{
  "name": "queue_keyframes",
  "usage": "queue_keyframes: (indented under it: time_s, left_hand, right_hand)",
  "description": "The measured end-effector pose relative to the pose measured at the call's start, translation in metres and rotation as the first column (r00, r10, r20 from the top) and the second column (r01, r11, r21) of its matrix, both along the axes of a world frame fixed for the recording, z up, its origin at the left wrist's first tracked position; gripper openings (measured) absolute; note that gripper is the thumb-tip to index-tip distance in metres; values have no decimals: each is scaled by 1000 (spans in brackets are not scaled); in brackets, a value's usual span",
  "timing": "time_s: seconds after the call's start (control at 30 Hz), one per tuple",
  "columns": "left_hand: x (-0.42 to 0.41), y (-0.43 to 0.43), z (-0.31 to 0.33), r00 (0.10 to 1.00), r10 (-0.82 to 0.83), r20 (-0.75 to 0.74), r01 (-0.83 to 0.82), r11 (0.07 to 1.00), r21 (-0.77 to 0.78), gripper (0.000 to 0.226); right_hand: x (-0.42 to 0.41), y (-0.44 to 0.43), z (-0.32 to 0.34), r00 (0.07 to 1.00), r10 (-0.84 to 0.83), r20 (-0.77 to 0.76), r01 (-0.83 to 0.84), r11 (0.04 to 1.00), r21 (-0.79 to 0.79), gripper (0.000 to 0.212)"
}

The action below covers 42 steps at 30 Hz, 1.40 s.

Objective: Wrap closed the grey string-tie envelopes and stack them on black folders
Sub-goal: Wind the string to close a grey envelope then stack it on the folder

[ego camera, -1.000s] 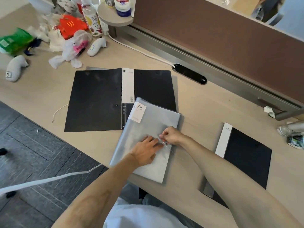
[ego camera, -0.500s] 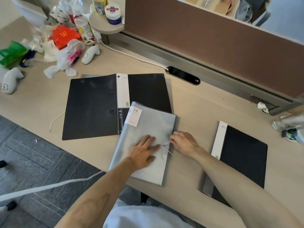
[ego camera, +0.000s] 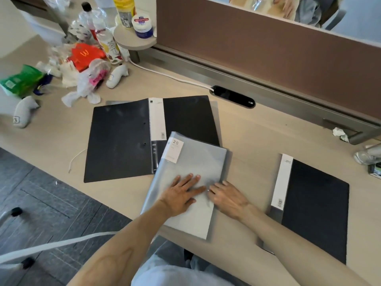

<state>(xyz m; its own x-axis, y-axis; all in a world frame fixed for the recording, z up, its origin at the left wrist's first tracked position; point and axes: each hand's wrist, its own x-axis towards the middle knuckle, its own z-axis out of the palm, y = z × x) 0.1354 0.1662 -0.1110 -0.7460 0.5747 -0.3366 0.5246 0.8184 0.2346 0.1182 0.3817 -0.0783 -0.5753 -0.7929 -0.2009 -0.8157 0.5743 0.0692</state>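
A grey string-tie envelope (ego camera: 191, 159) with a white "20" label lies tilted on the desk, its top corner over the black folders (ego camera: 119, 141) at centre left. My left hand (ego camera: 183, 193) presses flat on the envelope with fingers spread. My right hand (ego camera: 226, 197) rests at the envelope's right edge, its fingertips touching those of my left hand at the tie. The string is hidden under the fingers. Another black folder (ego camera: 315, 203), closed and with a white spine label, lies to the right.
Bottles (ego camera: 103, 36), a red wrapper (ego camera: 84, 54), a green bag (ego camera: 20, 81) and white controllers (ego camera: 117, 76) crowd the back left. A brown partition (ego camera: 268, 54) and a black cable port (ego camera: 232, 96) run along the back. The desk edge is close to my body.
My right hand swung out to the envelope's right edge with the string, then came back to my left fingertips. The string no longer shows. My left hand stayed flat.
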Motion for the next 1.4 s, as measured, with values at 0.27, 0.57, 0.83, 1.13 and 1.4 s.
queue_keyframes:
  time_s: [0.27,0.57,0.83,1.13,1.4]
  left_hand:
    - [-9,-13,-10,999,-4,37,-1,989,151,47]
    - [-11,-12,-6,999,-7,45,1,993,118,41]
    - [-12,-11,-4,994,16,108,-28,994,108,39]
    - [-8,-6,1,991,60,122,-71,994,85,35]
    - [-9,-3,3,991,63,118,-70,996,53,34]
  right_hand:
    - [-36,-25,7,987,52,151,-60,997,48,7]
    - [-75,-36,19,891,-252,378,157,952,264,23]
    - [-47,11,9,943,-162,291,195,977,-87,7]
    - [-17,30,-14,994,-60,90,83,957,-278,8]
    - [-10,31,-19,987,-76,145,117,945,-305,32]
